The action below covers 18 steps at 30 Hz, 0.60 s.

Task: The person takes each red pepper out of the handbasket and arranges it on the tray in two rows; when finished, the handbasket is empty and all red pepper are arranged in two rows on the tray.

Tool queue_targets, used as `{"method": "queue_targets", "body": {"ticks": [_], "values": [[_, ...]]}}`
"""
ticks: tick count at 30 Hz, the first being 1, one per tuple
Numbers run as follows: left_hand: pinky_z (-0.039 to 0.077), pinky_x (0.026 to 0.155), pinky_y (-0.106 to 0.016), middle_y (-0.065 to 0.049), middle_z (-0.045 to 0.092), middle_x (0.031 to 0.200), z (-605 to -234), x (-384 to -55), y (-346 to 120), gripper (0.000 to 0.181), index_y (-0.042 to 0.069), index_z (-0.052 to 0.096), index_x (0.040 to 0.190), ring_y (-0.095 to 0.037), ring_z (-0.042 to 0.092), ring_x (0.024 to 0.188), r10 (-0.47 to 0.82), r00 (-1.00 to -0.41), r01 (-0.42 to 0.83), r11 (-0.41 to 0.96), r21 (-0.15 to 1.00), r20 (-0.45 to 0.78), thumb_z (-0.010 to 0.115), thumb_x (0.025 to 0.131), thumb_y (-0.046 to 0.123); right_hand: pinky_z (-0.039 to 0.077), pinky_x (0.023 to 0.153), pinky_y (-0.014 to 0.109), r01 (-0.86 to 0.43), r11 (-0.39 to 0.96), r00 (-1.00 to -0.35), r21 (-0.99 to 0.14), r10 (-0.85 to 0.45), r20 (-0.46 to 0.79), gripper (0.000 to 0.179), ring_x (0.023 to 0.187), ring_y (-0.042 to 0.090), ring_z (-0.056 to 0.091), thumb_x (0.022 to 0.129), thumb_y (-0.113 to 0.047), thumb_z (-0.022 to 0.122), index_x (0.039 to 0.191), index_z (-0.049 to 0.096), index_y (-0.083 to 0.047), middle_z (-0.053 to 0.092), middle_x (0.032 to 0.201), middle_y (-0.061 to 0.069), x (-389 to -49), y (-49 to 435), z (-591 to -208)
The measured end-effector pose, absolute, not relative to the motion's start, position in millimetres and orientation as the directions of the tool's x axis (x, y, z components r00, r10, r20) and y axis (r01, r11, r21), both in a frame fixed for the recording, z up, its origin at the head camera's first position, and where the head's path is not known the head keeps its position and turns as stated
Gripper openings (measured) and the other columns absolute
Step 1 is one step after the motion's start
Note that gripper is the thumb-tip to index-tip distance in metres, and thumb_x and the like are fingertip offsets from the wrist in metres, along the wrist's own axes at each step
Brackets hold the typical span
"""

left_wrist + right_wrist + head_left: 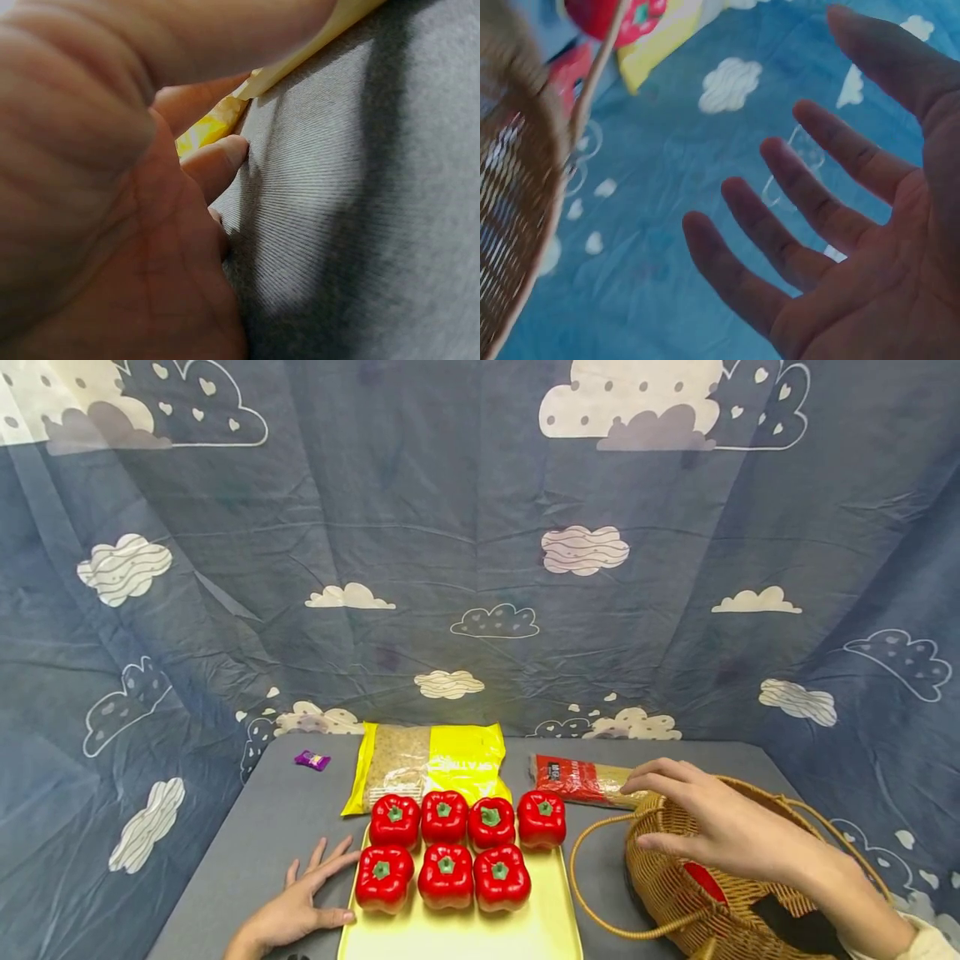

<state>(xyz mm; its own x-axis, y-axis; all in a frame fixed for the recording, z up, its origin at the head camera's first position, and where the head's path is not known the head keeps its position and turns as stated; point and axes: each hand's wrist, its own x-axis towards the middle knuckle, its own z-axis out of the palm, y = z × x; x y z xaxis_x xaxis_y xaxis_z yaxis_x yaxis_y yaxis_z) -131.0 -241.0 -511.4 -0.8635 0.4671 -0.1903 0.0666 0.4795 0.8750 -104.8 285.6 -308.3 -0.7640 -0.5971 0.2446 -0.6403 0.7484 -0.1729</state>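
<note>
Several red bell peppers (446,877) with green stems stand in two rows on a pale yellow tray (457,937). My left hand (296,902) lies at the tray's left edge, fingers spread and thumb touching the rim; in the left wrist view its fingers reach along the grey cloth. Over a wicker basket (660,868) on the right hovers my right hand (720,818), holding nothing. The right wrist view shows its fingers (810,195) extended and apart, with the basket to one side. Something red (705,883) is partly visible inside the basket; the rest of its contents is hidden.
Behind the tray lies a yellow bag of grain-like food (431,760). A red-labelled pack of noodles (581,779) is behind the basket, whose looped handle (577,868) sticks out towards the tray. A small purple packet (312,761) sits at the back left. Cloud-patterned curtains enclose the table.
</note>
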Motion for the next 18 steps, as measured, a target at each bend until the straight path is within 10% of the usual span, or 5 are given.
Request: {"method": "queue_targets", "body": {"ticks": [8, 18], "values": [[-0.026, 0.099, -0.077, -0.028, 0.01, 0.165, -510, -130, -240, 0.08, 0.007, 0.044, 0.151, -0.056, -0.024, 0.145, 0.463, -0.864, 0.064, 0.49, 0.869, -0.198, 0.081, 0.082, 0.024, 0.053, 0.082, 0.02, -0.668, 0.701, -0.743, -0.251, -0.61, 0.275, 0.042, 0.106, 0.0, 0.061, 0.085, -0.03, 0.08, 0.123, 0.062, -0.032, 0.062, 0.12, -0.015, -117, 328, -313], [-0.026, 0.1, -0.076, -0.028, 0.012, 0.165, -509, -129, -240, 0.081, 0.007, 0.045, 0.15, -0.055, -0.022, 0.146, 0.44, -0.873, 0.046, 0.506, 0.861, -0.212, 0.083, 0.08, 0.025, 0.049, 0.093, 0.018, -0.541, 0.612, -0.745, -0.577, -0.668, -0.01, 0.037, 0.126, -0.006, 0.052, 0.097, -0.015, 0.065, 0.134, 0.063, -0.018, 0.064, 0.134, 0.003, -140, 381, -332]]}}
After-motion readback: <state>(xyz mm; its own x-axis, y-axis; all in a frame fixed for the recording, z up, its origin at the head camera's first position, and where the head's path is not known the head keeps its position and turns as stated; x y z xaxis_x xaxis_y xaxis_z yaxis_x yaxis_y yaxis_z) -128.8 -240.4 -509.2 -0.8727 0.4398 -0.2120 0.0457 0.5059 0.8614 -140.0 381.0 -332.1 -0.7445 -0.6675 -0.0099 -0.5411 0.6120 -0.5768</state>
